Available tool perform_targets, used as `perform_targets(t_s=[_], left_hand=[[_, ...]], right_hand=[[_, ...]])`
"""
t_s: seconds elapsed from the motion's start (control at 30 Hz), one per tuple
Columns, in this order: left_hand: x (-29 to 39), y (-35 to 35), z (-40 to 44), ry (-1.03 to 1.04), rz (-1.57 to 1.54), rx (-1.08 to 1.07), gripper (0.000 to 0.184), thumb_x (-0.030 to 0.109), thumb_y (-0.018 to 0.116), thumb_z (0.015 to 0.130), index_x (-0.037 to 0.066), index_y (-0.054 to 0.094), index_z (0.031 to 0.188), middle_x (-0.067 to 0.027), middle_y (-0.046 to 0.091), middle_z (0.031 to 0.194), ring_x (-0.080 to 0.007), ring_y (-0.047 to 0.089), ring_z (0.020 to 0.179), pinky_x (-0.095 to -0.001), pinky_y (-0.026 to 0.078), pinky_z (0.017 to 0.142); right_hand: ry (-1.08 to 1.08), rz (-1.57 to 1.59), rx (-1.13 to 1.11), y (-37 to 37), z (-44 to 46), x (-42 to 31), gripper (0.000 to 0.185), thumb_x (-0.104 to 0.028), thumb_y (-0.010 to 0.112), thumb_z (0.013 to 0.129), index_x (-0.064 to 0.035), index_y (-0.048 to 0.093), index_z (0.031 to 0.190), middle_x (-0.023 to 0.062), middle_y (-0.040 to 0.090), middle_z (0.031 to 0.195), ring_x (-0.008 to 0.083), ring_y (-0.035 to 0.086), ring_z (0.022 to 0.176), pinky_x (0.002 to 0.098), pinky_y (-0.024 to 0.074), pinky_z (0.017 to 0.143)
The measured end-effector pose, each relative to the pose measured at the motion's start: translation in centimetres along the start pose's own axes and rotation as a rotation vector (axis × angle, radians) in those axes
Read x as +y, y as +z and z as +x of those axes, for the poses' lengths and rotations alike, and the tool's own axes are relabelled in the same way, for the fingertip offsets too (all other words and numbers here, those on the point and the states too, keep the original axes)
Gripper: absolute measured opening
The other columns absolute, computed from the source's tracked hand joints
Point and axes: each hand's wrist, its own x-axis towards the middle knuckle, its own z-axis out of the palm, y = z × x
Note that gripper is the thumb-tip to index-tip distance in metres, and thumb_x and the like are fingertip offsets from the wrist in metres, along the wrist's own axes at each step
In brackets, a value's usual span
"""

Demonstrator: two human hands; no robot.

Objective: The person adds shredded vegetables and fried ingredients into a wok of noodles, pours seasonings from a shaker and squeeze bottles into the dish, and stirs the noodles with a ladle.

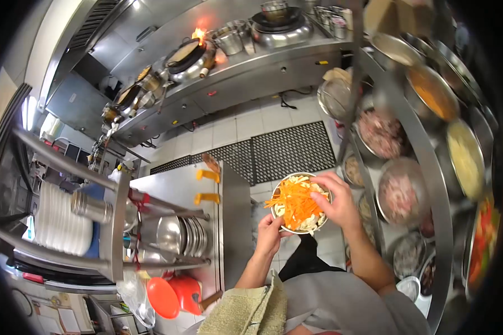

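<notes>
A round bowl (278, 223) heaped with shredded carrot (297, 196) and pale sliced pieces (310, 224) is held up in front of my body. My left hand (270, 234) grips its lower left rim, with the thumb at the edge and the fingers partly hidden beneath. On the right side, my right hand (339, 201) is closed about the rim, its thumb lying over the carrot. A folded yellowish towel (243, 310) hangs near my left forearm.
At right, a metal rack (416, 128) holds bowls of meat (381, 133) and cut vegetables (465, 159). A flame (199, 35) burns by a wok (187, 58) on the far range. Black mats (293, 148) cover the floor; a steel counter (237, 223) stands left.
</notes>
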Motion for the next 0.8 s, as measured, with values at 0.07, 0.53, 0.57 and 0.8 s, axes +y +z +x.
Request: perform_targets(t_s=[0.07,0.53,0.57,0.8], left_hand=[[2.5,0.3,5.2,0.032,-0.014,-0.007,0.008,0.002,0.053,0.088,-0.001,0.059,0.092,-0.0096,0.066,0.091,-0.0179,0.069,0.077,-0.0316,0.063,0.058],[21.4,12.5,43.6,0.211,0.009,-0.161,0.012,0.006,0.051,0.092,-0.002,0.056,0.099,-0.0126,0.065,0.097,-0.0206,0.069,0.08,-0.0324,0.063,0.057],[21.8,13.0,46.5,0.22,0.001,-0.15,0.012,0.006,0.051,0.092,-0.002,0.056,0.099,-0.0126,0.065,0.097,-0.0206,0.069,0.08,-0.0324,0.063,0.057],[33.3,17.8,64.1,0.3,0.089,-0.076,0.007,0.006,0.053,0.091,0.0,0.057,0.092,-0.0107,0.064,0.092,-0.0195,0.068,0.077,-0.0328,0.063,0.057]], right_hand=[[-0.033,-0.049,-0.056,1.7,5.7,2.4,0.037,-0.017,0.072,0.082,0.0013,0.062,0.113,0.0189,0.059,0.116,0.0351,0.059,0.102,0.0413,0.0474,0.09],[-0.13,-0.572,0.078,6.7,41.8,22.1,0.065,-0.042,0.067,0.084,-0.0071,0.05,0.137,0.0254,0.041,0.142,0.0424,0.042,0.127,0.047,0.0338,0.107],[-0.152,-0.605,0.08,6.7,44.7,23.4,0.065,-0.044,0.066,0.084,-0.0091,0.051,0.137,0.0238,0.041,0.143,0.0414,0.043,0.127,0.048,0.0324,0.107],[-0.223,-0.573,0.088,8.9,65.0,32.2,0.063,-0.044,0.071,0.078,-0.0161,0.057,0.133,0.0206,0.042,0.144,0.0386,0.044,0.127,0.0498,0.034,0.104]])
